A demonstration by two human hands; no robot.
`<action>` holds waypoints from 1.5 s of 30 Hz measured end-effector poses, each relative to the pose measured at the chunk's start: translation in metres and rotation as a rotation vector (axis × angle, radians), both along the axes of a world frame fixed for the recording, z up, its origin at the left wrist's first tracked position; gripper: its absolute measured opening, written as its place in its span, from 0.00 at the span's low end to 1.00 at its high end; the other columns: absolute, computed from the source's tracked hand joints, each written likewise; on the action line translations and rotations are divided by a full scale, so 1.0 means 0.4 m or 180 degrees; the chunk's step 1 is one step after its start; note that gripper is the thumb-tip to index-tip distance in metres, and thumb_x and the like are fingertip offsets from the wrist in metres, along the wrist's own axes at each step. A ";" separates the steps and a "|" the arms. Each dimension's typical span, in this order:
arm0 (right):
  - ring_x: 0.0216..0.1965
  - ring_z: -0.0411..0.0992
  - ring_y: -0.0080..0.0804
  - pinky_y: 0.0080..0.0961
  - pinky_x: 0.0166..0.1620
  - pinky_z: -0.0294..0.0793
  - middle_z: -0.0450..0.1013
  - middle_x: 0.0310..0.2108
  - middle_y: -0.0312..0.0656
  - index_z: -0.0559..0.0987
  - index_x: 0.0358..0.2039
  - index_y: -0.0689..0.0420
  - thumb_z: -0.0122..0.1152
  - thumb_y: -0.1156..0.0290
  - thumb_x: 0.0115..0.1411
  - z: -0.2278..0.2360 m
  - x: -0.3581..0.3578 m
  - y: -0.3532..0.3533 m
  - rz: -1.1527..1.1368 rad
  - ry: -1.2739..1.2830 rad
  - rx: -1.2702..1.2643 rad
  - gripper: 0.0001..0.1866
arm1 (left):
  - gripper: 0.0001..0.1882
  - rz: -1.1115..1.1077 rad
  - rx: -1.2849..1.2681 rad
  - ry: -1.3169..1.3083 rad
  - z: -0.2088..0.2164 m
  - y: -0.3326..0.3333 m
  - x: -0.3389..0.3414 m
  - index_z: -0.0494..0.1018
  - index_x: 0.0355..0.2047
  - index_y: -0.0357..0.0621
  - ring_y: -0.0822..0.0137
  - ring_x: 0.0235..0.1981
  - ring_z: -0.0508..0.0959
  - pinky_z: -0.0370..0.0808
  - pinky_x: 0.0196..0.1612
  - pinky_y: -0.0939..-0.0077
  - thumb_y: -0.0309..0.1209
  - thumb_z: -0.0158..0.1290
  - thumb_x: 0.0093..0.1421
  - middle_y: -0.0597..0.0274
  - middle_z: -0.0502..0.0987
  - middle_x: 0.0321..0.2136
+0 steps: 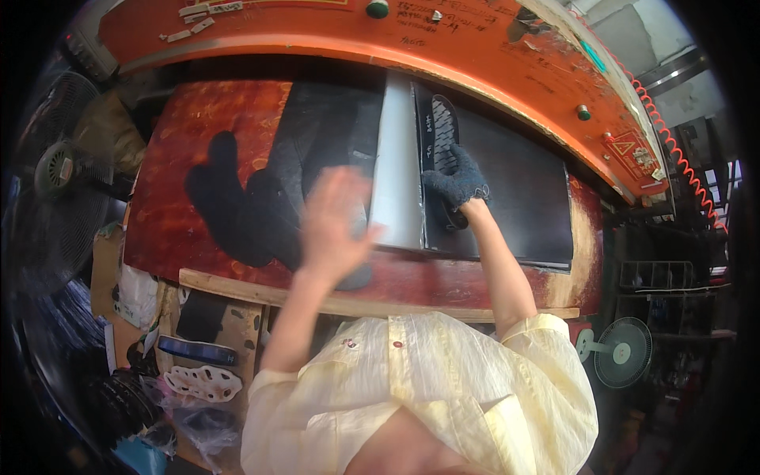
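Note:
My right hand (457, 179), in a dark grey knit glove, grips the near part of a long sole-shaped cutting die (445, 127). The die has a lattice inside and pale markings on its side. It stands on a black sheet (514, 182), close to the sheet's left edge. My bare left hand (336, 222) is over the dark material left of a pale strip (396, 166); motion blurs its fingers. Beside it on the left lie several black sole-shaped pieces (229, 198), overlapping one another.
An orange machine beam (356, 36) spans the far side above the red worktop (190, 134). A wooden strip (229, 289) edges the near side. Below left are a white perforated sole (203, 383) and plastic bags (206, 431). Fans stand left and right (623, 352).

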State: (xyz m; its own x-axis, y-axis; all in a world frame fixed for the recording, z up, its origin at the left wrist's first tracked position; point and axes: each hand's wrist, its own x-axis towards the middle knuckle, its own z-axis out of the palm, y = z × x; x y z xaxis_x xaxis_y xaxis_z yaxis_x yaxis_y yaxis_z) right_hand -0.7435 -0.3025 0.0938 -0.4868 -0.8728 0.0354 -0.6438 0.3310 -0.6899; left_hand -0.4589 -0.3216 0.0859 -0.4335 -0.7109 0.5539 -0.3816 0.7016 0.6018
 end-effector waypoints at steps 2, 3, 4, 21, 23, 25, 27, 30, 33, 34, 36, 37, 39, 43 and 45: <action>0.53 0.70 0.42 0.33 0.55 0.71 0.71 0.52 0.52 0.66 0.60 0.63 0.74 0.54 0.40 -0.001 -0.029 0.011 -0.0016 -0.0148 -0.0172 0.48 | 0.27 -0.1080 -0.0373 0.0162 0.021 0.047 -0.157 0.75 0.48 0.48 0.53 0.61 0.64 0.60 0.61 0.53 0.32 0.62 0.43 0.55 0.71 0.55; 0.53 0.70 0.40 0.32 0.54 0.71 0.71 0.51 0.52 0.66 0.60 0.63 0.74 0.56 0.41 -0.001 -0.047 0.019 -0.0016 -0.0207 -0.0259 0.47 | 0.26 -0.1588 -0.0511 0.0123 0.017 0.054 -0.207 0.76 0.46 0.51 0.55 0.62 0.64 0.59 0.61 0.52 0.31 0.62 0.42 0.59 0.72 0.54; 0.50 0.71 0.38 0.32 0.52 0.72 0.72 0.50 0.51 0.66 0.60 0.64 0.72 0.59 0.43 -0.003 -0.064 0.022 -0.0092 -0.0645 -0.0361 0.45 | 0.24 -0.1622 -0.0506 0.0021 0.003 0.056 -0.228 0.76 0.45 0.52 0.57 0.62 0.64 0.59 0.61 0.53 0.31 0.62 0.43 0.62 0.72 0.54; 0.42 0.75 0.34 0.27 0.47 0.74 0.77 0.43 0.48 0.74 0.54 0.64 0.69 0.58 0.42 0.019 -0.219 0.120 -0.0620 -0.0157 -0.0285 0.38 | 0.12 -0.0015 0.0205 -0.0368 -0.200 0.240 0.026 0.79 0.37 0.46 0.55 0.54 0.70 0.62 0.56 0.57 0.28 0.61 0.49 0.61 0.76 0.47; 0.45 0.75 0.44 0.33 0.49 0.75 0.71 0.50 0.53 0.75 0.54 0.55 0.70 0.50 0.35 0.013 -0.175 0.114 -0.0517 0.0763 0.0149 0.43 | 0.11 0.0120 0.0147 -0.0388 -0.228 0.262 0.051 0.79 0.35 0.46 0.57 0.51 0.73 0.64 0.53 0.59 0.26 0.60 0.49 0.63 0.77 0.43; 0.48 0.73 0.47 0.38 0.51 0.74 0.68 0.53 0.52 0.76 0.54 0.47 0.69 0.48 0.36 0.006 -0.139 0.111 -0.0527 0.1382 0.0409 0.41 | 0.10 0.0125 0.0013 -0.0347 -0.252 0.274 0.060 0.80 0.34 0.47 0.60 0.47 0.75 0.65 0.51 0.62 0.25 0.60 0.48 0.66 0.79 0.40; 0.48 0.72 0.49 0.39 0.51 0.73 0.68 0.53 0.52 0.75 0.54 0.44 0.68 0.47 0.36 0.003 -0.120 0.108 -0.0623 0.1497 0.0410 0.40 | 0.10 0.0236 -0.0104 -0.0456 -0.267 0.273 0.049 0.80 0.33 0.49 0.64 0.42 0.78 0.69 0.45 0.68 0.24 0.60 0.48 0.69 0.80 0.36; 0.50 0.71 0.51 0.40 0.53 0.72 0.67 0.54 0.52 0.74 0.55 0.43 0.68 0.47 0.36 0.007 -0.119 0.101 -0.0641 0.1767 0.0398 0.41 | 0.11 0.0268 -0.0096 -0.0397 -0.269 0.263 0.030 0.80 0.33 0.50 0.65 0.40 0.78 0.71 0.40 0.70 0.24 0.59 0.48 0.71 0.79 0.35; 0.52 0.70 0.52 0.41 0.54 0.71 0.65 0.56 0.53 0.74 0.56 0.43 0.67 0.46 0.36 0.016 -0.121 0.085 -0.0660 0.1741 0.0534 0.41 | 0.09 0.0260 -0.0085 -0.0366 -0.259 0.247 0.025 0.80 0.32 0.49 0.64 0.39 0.79 0.72 0.38 0.71 0.24 0.59 0.48 0.70 0.80 0.35; 0.53 0.69 0.53 0.41 0.54 0.71 0.65 0.57 0.53 0.73 0.56 0.42 0.67 0.46 0.37 0.018 -0.121 0.079 -0.0657 0.1646 0.0622 0.42 | 0.08 0.0265 -0.0042 -0.0356 -0.257 0.242 0.026 0.80 0.32 0.49 0.64 0.39 0.79 0.72 0.39 0.71 0.25 0.59 0.49 0.70 0.80 0.35; 0.56 0.67 0.54 0.40 0.57 0.69 0.64 0.58 0.55 0.74 0.56 0.45 0.69 0.46 0.38 0.015 -0.115 0.061 -0.0695 0.1727 0.0623 0.41 | 0.07 0.0262 0.0045 -0.0339 -0.259 0.227 0.029 0.80 0.31 0.48 0.63 0.39 0.79 0.72 0.40 0.71 0.25 0.60 0.50 0.69 0.80 0.35; 0.57 0.66 0.54 0.39 0.58 0.67 0.63 0.59 0.56 0.75 0.56 0.46 0.69 0.47 0.38 0.012 -0.115 0.051 -0.0726 0.1764 0.0572 0.41 | 0.07 0.0258 0.0087 -0.0334 -0.260 0.218 0.029 0.80 0.31 0.48 0.63 0.40 0.79 0.72 0.40 0.71 0.26 0.60 0.50 0.69 0.80 0.35; 0.58 0.65 0.53 0.38 0.59 0.67 0.62 0.60 0.56 0.74 0.57 0.47 0.69 0.46 0.39 0.001 -0.126 0.027 -0.0684 0.1646 0.0750 0.42 | 0.07 0.0249 0.0120 -0.0334 -0.267 0.195 0.023 0.79 0.32 0.48 0.63 0.40 0.78 0.72 0.40 0.70 0.26 0.59 0.51 0.69 0.80 0.36; 0.59 0.65 0.49 0.35 0.59 0.66 0.62 0.61 0.55 0.72 0.59 0.51 0.69 0.43 0.41 -0.027 -0.210 -0.048 -0.0444 0.1448 0.0611 0.45 | 0.07 0.0300 0.0104 -0.0395 -0.272 0.111 -0.015 0.79 0.34 0.48 0.62 0.42 0.78 0.72 0.41 0.68 0.29 0.59 0.53 0.68 0.79 0.38; 0.59 0.65 0.44 0.32 0.59 0.66 0.66 0.59 0.50 0.70 0.59 0.57 0.67 0.48 0.50 -0.005 -0.314 -0.072 -0.0301 0.0456 -0.0061 0.40 | 0.07 0.0361 -0.0001 -0.0482 -0.264 0.054 -0.078 0.79 0.34 0.48 0.61 0.42 0.77 0.72 0.41 0.67 0.30 0.59 0.53 0.68 0.79 0.37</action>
